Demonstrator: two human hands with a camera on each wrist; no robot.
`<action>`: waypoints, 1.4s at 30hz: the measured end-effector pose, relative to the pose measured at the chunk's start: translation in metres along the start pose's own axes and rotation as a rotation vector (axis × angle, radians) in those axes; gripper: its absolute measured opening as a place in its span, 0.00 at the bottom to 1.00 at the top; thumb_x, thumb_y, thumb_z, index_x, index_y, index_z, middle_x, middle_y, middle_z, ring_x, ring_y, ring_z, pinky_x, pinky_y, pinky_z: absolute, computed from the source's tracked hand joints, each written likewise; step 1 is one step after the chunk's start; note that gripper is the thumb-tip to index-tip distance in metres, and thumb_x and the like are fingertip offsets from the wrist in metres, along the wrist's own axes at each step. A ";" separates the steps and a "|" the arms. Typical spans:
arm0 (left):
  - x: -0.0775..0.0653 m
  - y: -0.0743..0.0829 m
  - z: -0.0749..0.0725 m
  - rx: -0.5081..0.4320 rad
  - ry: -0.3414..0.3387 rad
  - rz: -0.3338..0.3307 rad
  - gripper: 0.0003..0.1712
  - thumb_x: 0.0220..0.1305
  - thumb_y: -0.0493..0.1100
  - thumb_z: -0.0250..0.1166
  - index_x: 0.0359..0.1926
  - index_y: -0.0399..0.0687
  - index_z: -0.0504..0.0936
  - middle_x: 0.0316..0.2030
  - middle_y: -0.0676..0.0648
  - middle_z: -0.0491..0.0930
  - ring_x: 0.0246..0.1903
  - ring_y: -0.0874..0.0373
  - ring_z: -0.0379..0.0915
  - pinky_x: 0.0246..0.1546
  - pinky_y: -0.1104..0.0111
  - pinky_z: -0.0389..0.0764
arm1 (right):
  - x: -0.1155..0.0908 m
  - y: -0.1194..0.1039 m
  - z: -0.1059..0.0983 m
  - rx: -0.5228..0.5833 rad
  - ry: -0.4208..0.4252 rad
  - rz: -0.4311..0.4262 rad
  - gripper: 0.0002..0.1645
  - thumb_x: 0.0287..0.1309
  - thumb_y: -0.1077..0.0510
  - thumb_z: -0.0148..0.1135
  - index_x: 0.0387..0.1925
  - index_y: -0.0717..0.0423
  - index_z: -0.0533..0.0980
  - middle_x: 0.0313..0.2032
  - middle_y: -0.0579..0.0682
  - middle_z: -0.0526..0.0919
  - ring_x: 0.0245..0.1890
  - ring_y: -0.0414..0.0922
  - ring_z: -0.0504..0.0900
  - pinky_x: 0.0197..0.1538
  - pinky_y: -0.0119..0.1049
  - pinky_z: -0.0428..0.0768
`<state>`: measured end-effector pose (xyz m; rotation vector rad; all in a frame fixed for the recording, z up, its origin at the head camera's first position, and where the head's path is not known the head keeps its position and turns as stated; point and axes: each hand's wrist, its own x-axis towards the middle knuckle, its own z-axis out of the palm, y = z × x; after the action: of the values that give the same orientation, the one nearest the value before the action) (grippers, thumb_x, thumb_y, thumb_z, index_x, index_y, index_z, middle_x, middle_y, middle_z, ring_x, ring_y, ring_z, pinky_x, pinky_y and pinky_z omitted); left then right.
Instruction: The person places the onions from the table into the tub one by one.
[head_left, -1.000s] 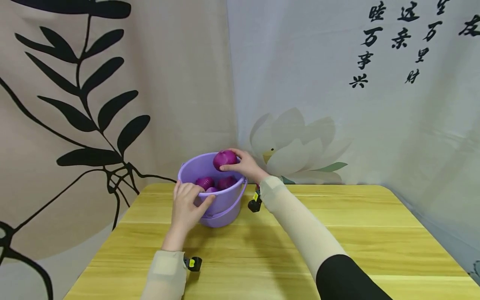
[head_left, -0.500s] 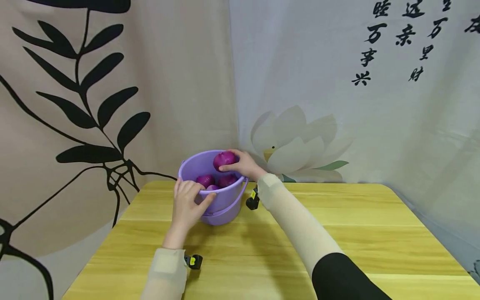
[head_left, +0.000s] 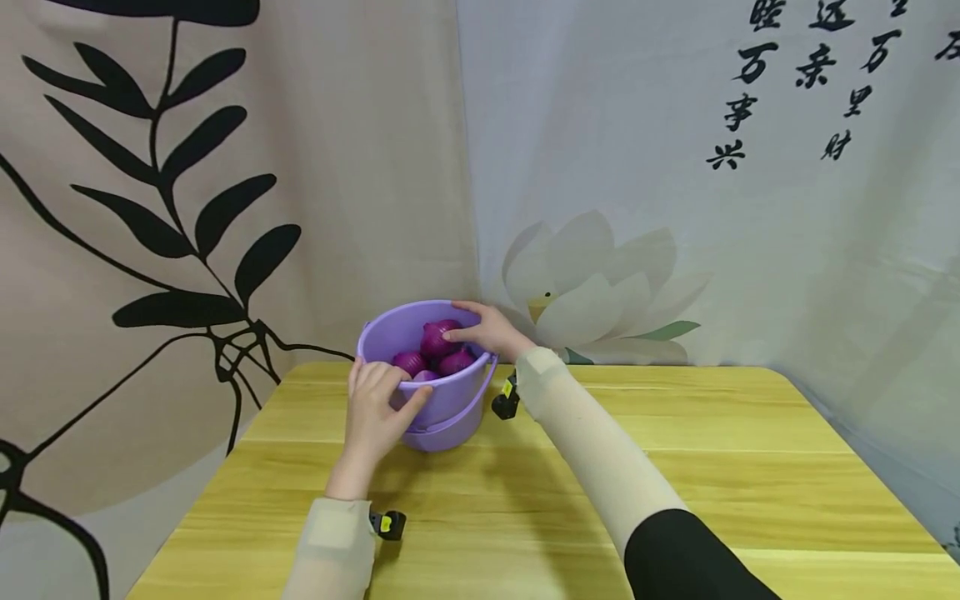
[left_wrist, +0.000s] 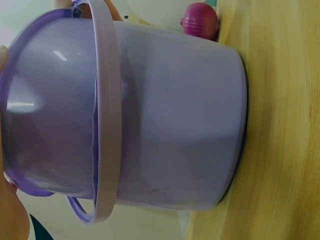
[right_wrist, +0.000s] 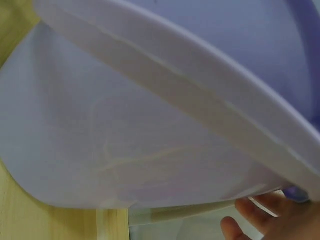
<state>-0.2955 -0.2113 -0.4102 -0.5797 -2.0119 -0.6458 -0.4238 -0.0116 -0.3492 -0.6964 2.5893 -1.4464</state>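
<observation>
A purple bucket (head_left: 442,408) stands on the table, with several purple-red onions (head_left: 409,363) inside. My left hand (head_left: 375,408) holds its near-left rim, thumb along the outside. At the far-right rim is my right hand (head_left: 491,329), its thumb reaching inward over the opening. Just beyond that thumb, the topmost onion (head_left: 437,340) sits low in the bucket against the others. The right wrist view shows relaxed right-hand fingers (right_wrist: 255,215) at the bucket's outer side. Another onion (left_wrist: 200,21) lies on the table beside the bucket in the left wrist view.
The wooden table (head_left: 675,467) extends in front and to the right. A patterned cloth backdrop (head_left: 375,167) hangs close behind the bucket. The bucket's handle (left_wrist: 107,115) is folded down across its near side. Small black cameras (head_left: 388,525) are worn at both wrists.
The onion pinched in the right hand has left its fingers and dropped into the bucket among the others. The left hand keeps its place on the rim.
</observation>
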 end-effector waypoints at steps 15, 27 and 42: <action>0.000 -0.001 0.002 -0.011 0.010 -0.003 0.29 0.63 0.68 0.57 0.27 0.47 0.75 0.26 0.51 0.71 0.36 0.48 0.68 0.64 0.38 0.49 | -0.001 0.007 -0.007 0.110 -0.005 -0.004 0.43 0.55 0.39 0.67 0.70 0.42 0.64 0.68 0.50 0.65 0.67 0.50 0.64 0.66 0.46 0.64; 0.002 0.001 0.003 -0.003 0.014 -0.006 0.30 0.63 0.69 0.56 0.27 0.47 0.75 0.26 0.50 0.71 0.36 0.48 0.68 0.65 0.39 0.48 | -0.016 0.051 -0.050 0.275 0.157 -0.002 0.35 0.62 0.44 0.62 0.67 0.51 0.68 0.63 0.57 0.71 0.64 0.52 0.68 0.67 0.51 0.63; 0.000 0.000 0.003 0.003 0.028 -0.005 0.30 0.63 0.70 0.55 0.26 0.47 0.74 0.25 0.50 0.71 0.35 0.48 0.68 0.64 0.38 0.49 | -0.048 0.135 -0.040 0.391 0.402 0.149 0.49 0.55 0.46 0.70 0.71 0.57 0.56 0.66 0.63 0.62 0.66 0.56 0.62 0.67 0.48 0.63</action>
<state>-0.2974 -0.2087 -0.4114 -0.5609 -1.9885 -0.6505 -0.4393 0.1007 -0.4454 -0.1720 2.4188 -2.1325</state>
